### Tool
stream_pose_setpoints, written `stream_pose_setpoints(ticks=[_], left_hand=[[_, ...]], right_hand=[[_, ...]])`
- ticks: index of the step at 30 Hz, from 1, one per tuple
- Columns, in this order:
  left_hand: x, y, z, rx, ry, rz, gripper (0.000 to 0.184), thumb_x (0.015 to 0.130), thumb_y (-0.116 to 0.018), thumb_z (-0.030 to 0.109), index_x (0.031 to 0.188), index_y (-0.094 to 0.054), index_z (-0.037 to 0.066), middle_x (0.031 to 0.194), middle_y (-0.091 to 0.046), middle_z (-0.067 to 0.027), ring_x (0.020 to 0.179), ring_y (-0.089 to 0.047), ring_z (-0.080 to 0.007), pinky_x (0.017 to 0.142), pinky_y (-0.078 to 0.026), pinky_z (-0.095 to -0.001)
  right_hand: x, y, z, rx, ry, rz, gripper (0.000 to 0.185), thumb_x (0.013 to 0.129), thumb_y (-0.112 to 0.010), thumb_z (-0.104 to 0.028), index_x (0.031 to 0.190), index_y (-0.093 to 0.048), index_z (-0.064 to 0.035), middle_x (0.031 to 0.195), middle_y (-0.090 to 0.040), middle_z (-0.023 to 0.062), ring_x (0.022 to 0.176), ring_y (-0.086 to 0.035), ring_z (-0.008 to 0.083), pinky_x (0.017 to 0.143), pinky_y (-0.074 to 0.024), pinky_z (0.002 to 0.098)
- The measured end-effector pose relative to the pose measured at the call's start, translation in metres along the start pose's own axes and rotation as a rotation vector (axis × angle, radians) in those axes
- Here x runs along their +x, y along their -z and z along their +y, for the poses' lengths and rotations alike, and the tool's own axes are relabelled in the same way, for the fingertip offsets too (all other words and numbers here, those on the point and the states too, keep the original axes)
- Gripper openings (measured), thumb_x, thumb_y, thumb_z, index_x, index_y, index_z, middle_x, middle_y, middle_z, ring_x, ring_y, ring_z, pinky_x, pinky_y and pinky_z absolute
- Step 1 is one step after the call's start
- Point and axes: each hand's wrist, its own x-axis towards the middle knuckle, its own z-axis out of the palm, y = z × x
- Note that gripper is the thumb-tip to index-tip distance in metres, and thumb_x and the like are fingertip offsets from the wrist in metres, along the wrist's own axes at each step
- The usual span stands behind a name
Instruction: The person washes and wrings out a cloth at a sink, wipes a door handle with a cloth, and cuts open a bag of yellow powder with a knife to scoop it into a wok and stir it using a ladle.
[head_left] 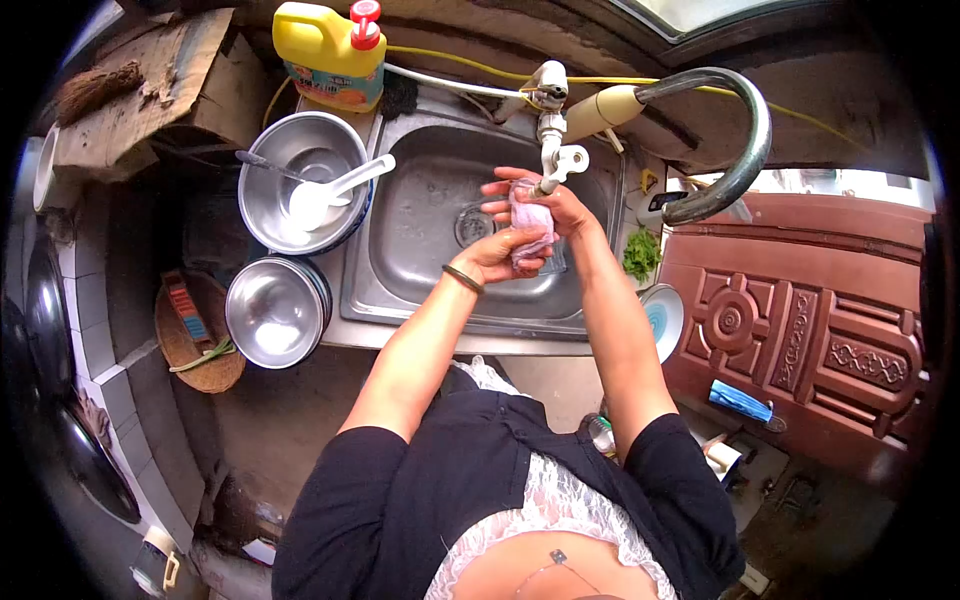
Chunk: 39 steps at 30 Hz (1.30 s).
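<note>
A pink cloth (pixel 531 226) is bunched between my two hands above the steel sink (pixel 410 215), directly beneath the white tap (pixel 552 150). My left hand (pixel 500 255) closes round its lower end, a bracelet on the wrist. At the upper end my right hand (pixel 566 208) grips it with the thumb across, while some fingertips stick out past it to the left. The drain (pixel 473 226) lies just left of the hands. Whether water is running cannot be made out.
Left of the sink stand a steel bowl (pixel 262 200) with a white ladle (pixel 350 180) and a stack of steel bowls (pixel 270 315). A yellow jug (pixel 325 60) is behind. Green leaves (pixel 641 254) and a plate (pixel 662 318) sit right. A curved pipe (pixel 755 120) arches overhead.
</note>
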Motion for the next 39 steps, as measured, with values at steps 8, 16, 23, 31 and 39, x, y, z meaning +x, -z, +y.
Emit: stream_pose_setpoints(ticks=[8, 16, 23, 31, 39], left_hand=[[0.018, -0.009, -0.019, 0.765, -0.044, 0.659, 0.024, 0.074, -0.074, 0.023, 0.072, -0.058, 0.004, 0.060, -0.055, -0.0017, 0.044, -0.046, -0.0109, 0.040, -0.034, -0.0272], [0.018, -0.020, -0.043, 1.443, 0.017, 1.031, 0.035, 0.078, -0.059, 0.037, 0.083, -0.069, 0.005, 0.085, -0.065, -0.0223, 0.083, -0.063, -0.0388, 0.068, -0.049, -0.0460], [0.020, -0.004, -0.074, 1.612, 0.052, 0.989, 0.029, 0.081, -0.053, 0.033, 0.084, -0.070, 0.009, 0.085, -0.067, -0.0171, 0.081, -0.065, -0.0341, 0.068, -0.050, -0.0438], [0.008, -0.008, -0.073, 1.600, 0.069, 0.932, 0.040, 0.076, -0.056, 0.041, 0.086, -0.069, 0.005, 0.088, -0.065, -0.0231, 0.087, -0.064, -0.0378, 0.072, -0.050, -0.0454], [-0.020, 0.014, -0.075, 1.002, 0.150, 0.595, 0.039, 0.064, -0.079, 0.037, 0.082, -0.063, 0.005, 0.068, -0.061, -0.0041, 0.057, -0.055, -0.0136, 0.052, -0.045, -0.0310]], right_hand=[[0.006, -0.019, 0.015, 0.113, -0.050, 0.511, 0.031, 0.090, -0.058, -0.032, 0.071, -0.046, -0.0117, 0.055, -0.037, -0.0045, 0.045, -0.035, 0.0058, 0.041, -0.0300, 0.0214], [0.015, 0.055, 0.091, -0.487, 0.105, 0.972, 0.042, 0.090, -0.056, -0.039, 0.061, -0.045, -0.0105, 0.051, -0.042, -0.0003, 0.040, -0.036, 0.0106, 0.037, -0.0278, 0.0273], [-0.007, 0.026, 0.101, -1.245, -0.179, 1.254, 0.052, 0.091, -0.043, -0.042, 0.084, -0.067, 0.0030, 0.087, -0.063, 0.0263, 0.090, -0.060, 0.0429, 0.079, -0.0451, 0.0483], [-0.010, 0.027, 0.114, -1.085, -0.216, 1.409, 0.048, 0.089, -0.049, -0.043, 0.084, -0.069, 0.0010, 0.092, -0.064, 0.0251, 0.090, -0.061, 0.0421, 0.080, -0.0463, 0.0477], [-0.055, -0.019, 0.095, -1.032, 0.045, 1.085, 0.053, 0.081, -0.066, -0.044, 0.113, -0.059, -0.0027, 0.085, -0.063, 0.0143, 0.080, -0.062, 0.0238, 0.073, -0.0488, 0.0353]])
